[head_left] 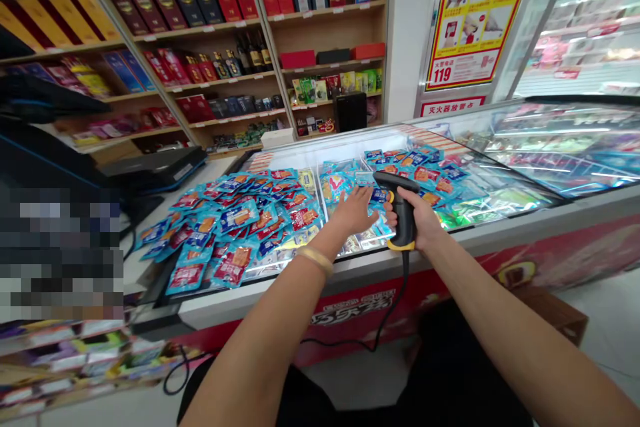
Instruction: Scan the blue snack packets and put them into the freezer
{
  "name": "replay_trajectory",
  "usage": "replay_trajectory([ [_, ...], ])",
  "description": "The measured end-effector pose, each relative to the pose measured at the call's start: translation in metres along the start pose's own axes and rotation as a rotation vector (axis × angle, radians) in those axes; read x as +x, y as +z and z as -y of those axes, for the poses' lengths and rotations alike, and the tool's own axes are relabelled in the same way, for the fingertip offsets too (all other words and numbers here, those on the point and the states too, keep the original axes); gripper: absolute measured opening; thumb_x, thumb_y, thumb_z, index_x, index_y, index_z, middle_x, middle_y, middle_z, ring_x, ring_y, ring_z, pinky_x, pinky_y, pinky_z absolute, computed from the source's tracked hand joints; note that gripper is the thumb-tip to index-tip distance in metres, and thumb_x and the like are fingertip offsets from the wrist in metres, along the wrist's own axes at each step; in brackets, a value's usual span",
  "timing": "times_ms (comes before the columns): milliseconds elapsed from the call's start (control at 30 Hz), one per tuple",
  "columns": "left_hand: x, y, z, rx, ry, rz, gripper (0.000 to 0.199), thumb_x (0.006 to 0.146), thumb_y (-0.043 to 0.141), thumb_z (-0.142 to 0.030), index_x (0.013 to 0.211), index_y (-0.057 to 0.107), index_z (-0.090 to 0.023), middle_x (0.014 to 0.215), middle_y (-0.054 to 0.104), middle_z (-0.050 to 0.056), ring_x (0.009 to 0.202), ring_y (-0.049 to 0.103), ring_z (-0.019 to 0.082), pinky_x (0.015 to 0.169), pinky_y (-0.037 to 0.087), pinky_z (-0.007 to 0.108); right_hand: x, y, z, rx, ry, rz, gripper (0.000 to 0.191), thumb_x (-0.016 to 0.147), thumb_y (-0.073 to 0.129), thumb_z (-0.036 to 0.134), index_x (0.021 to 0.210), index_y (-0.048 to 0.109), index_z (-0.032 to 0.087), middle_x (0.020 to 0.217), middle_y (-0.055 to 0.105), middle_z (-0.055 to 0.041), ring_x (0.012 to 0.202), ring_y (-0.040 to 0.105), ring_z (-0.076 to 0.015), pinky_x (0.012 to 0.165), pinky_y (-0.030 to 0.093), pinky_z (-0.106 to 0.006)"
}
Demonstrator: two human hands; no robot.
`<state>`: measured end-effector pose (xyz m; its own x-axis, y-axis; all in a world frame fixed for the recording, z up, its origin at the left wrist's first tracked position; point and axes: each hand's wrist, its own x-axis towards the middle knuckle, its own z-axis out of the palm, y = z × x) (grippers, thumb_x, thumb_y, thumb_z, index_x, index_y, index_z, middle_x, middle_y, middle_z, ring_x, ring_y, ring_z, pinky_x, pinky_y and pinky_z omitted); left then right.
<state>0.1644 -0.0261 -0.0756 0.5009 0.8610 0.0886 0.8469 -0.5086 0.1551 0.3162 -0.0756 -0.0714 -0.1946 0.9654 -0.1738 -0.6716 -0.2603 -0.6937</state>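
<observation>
My right hand (424, 219) is wrapped round the grip of a black and yellow barcode scanner (404, 220), whose head points to the left over the glass-topped chest freezer (235, 303). A black cable hangs from its handle. Just left of it, my left hand (354, 212) is stretched out with fingers apart, palm down, close to a light blue snack packet (334, 185). Whether the fingertips touch the packet I cannot tell. A big heap of blue and red snack packets (240, 217) lies on the glass to the left. Another heap of packets (425, 177) lies beyond the scanner.
At the left stands a dark checkout terminal (45, 147), with a black flat device (155, 167) beside it. Shelves with boxed bottles (190, 0) line the back wall. The scanner's cable (373, 347) loops down by the freezer front. A wooden stool (555, 313) stands at the right.
</observation>
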Motion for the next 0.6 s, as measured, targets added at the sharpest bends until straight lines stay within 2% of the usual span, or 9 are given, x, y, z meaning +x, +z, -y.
replay_trajectory([
  [67,-0.005,-0.001,-0.001,0.041,-0.021,0.011,0.069,0.091,0.047,-0.042,0.152,0.026,-0.016,0.158,0.034,0.013,0.147,0.025,0.033,0.119,0.020,0.057,0.000,0.000,-0.001,-0.011,0.003,0.002,0.019,0.085,0.060,0.034,0.077,0.054,0.018,0.059,0.056,-0.0002,0.045,0.048,-0.0093,0.040,0.043,-0.019],
  [133,-0.011,-0.004,0.000,0.082,-0.021,-0.005,0.069,0.089,0.051,-0.045,0.149,0.032,-0.016,0.153,0.040,0.014,0.141,0.036,0.033,0.116,0.028,0.052,-0.001,0.001,-0.002,-0.023,0.011,-0.001,0.018,0.085,0.059,0.034,0.077,0.054,0.018,0.059,0.056,-0.0005,0.044,0.048,-0.0092,0.040,0.043,-0.019],
  [233,-0.021,-0.010,0.002,0.171,0.004,-0.055,0.054,0.089,0.054,-0.042,0.136,0.050,-0.016,0.138,0.055,0.015,0.126,0.053,0.031,0.107,0.039,0.045,-0.002,0.002,-0.001,-0.029,0.021,0.016,0.017,0.086,0.058,0.033,0.079,0.055,0.018,0.059,0.056,-0.0006,0.044,0.048,-0.0091,0.039,0.042,-0.018],
  [300,-0.026,-0.013,0.004,0.232,-0.002,-0.082,0.045,0.091,0.053,-0.037,0.129,0.055,-0.014,0.126,0.060,0.015,0.118,0.057,0.030,0.102,0.043,0.042,-0.003,0.003,0.000,-0.026,0.027,0.016,0.016,0.086,0.057,0.033,0.079,0.056,0.018,0.059,0.055,-0.0003,0.044,0.047,-0.0091,0.039,0.041,-0.018],
  [433,-0.030,-0.012,0.008,0.251,-0.016,-0.114,0.036,0.092,0.051,-0.029,0.122,0.059,-0.010,0.116,0.062,0.017,0.113,0.059,0.029,0.098,0.046,0.040,-0.005,0.007,0.001,-0.015,0.037,-0.019,0.016,0.087,0.055,0.032,0.079,0.055,0.018,0.058,0.055,-0.0004,0.044,0.046,-0.0090,0.038,0.040,-0.018],
  [600,-0.029,-0.003,0.013,0.106,0.050,-0.169,0.042,0.091,0.054,-0.027,0.130,0.050,-0.009,0.130,0.059,0.017,0.122,0.055,0.025,0.103,0.044,0.036,-0.005,0.008,0.001,-0.005,0.032,-0.023,0.017,0.089,0.053,0.031,0.078,0.055,0.017,0.058,0.054,-0.0006,0.043,0.045,-0.0086,0.038,0.040,-0.017],
])
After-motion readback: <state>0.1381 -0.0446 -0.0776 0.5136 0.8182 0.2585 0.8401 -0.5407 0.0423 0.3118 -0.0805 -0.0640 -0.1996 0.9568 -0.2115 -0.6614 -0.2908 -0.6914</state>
